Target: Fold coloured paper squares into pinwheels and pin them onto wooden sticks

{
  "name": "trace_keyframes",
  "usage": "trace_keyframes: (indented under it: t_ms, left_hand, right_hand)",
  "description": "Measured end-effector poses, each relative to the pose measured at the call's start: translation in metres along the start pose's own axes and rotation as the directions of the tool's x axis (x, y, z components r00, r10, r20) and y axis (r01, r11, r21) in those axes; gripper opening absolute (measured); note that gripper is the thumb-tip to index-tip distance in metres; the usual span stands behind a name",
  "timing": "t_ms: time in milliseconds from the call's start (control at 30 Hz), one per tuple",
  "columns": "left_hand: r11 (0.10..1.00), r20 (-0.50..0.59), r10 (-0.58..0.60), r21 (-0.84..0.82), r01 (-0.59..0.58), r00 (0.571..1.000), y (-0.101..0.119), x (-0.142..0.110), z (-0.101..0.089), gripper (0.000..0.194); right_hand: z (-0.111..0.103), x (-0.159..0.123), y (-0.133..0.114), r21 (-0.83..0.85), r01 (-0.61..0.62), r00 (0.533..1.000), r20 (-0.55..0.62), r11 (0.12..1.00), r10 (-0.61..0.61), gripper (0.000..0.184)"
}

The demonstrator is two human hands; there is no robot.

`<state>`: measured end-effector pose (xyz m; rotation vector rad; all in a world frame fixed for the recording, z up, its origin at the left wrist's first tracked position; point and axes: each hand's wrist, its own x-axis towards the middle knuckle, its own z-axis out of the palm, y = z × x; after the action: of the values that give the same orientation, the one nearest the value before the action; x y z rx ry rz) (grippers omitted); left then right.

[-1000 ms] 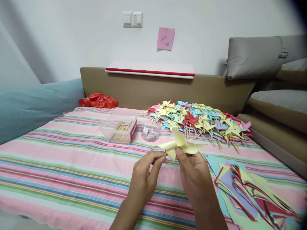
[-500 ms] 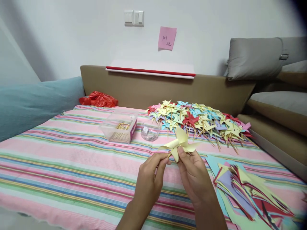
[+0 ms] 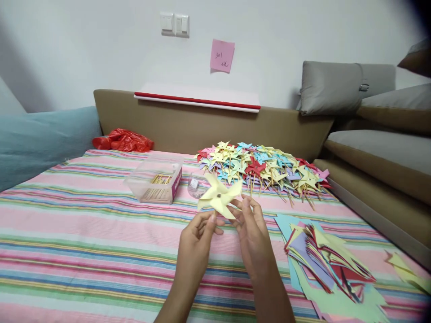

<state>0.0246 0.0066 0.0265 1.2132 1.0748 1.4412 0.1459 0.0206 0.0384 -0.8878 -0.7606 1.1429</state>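
A pale yellow paper pinwheel (image 3: 220, 196) with a small dark pin at its centre is held up in front of me, facing me. My left hand (image 3: 198, 231) pinches it from below, where its stick is mostly hidden by the fingers. Just right of the blades is my right hand (image 3: 251, 229), its thumb raised and its fingers apart. Its fingertips reach close to the right and lower blades; whether they touch the paper I cannot tell.
Many finished pinwheels (image 3: 256, 167) lie heaped at the back. A clear box (image 3: 134, 179) of wooden sticks and a round clear container (image 3: 191, 190) stand left of them. Coloured paper (image 3: 311, 255) with scissors (image 3: 350, 285) lies at right. A red plastic bag (image 3: 126, 140) sits back left.
My right thumb has come off the pinwheel's centre and the right hand has opened. The pinwheel has turned to face me and moved left with my left hand. The view has shifted right.
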Motion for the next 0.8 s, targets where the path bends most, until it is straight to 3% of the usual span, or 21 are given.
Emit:
trace_keyframes:
  t_ms: [33,100,200,267,400,633,800]
  left_hand:
    - [0.995,-0.049,-0.045,-0.086,0.04,0.998,-0.001,0.003,-0.002,0.028]
    - [0.968,-0.134,-0.122,-0.234,0.088,0.983,-0.003,0.008,-0.005,0.032]
    - [0.919,-0.197,-0.209,-0.375,0.123,0.958,-0.003,0.011,-0.01,0.037]
    - [0.899,-0.196,-0.258,-0.408,0.16,0.946,-0.002,0.01,-0.012,0.043]
    - [0.885,-0.174,-0.296,-0.419,0.202,0.939,-0.001,0.007,-0.013,0.053]
    - [0.868,-0.174,-0.297,-0.459,0.19,0.939,-0.006,0.009,-0.013,0.044]
    - [0.87,-0.075,-0.297,-0.432,0.237,0.952,-0.006,0.006,-0.01,0.042]
  right_hand:
    - [-0.001,0.0,0.002,-0.097,-0.003,1.0,0.008,0.995,0.004,0.048]
    - [0.0,-0.003,0.007,-0.33,-0.005,0.989,0.136,0.944,0.053,0.044]
    - [0.006,-0.013,0.015,-0.516,0.054,0.891,0.411,0.855,0.192,0.034]
    - [0.012,-0.02,0.021,-0.517,0.09,0.845,0.492,0.851,0.209,0.028]
    - [0.021,-0.027,0.027,-0.515,0.162,0.855,0.499,0.842,0.141,0.026]
    - [0.013,-0.034,0.024,-0.564,0.181,0.864,0.483,0.806,0.144,0.029]
    - [0.012,-0.037,0.027,-0.618,0.32,0.898,0.439,0.718,-0.022,0.031]
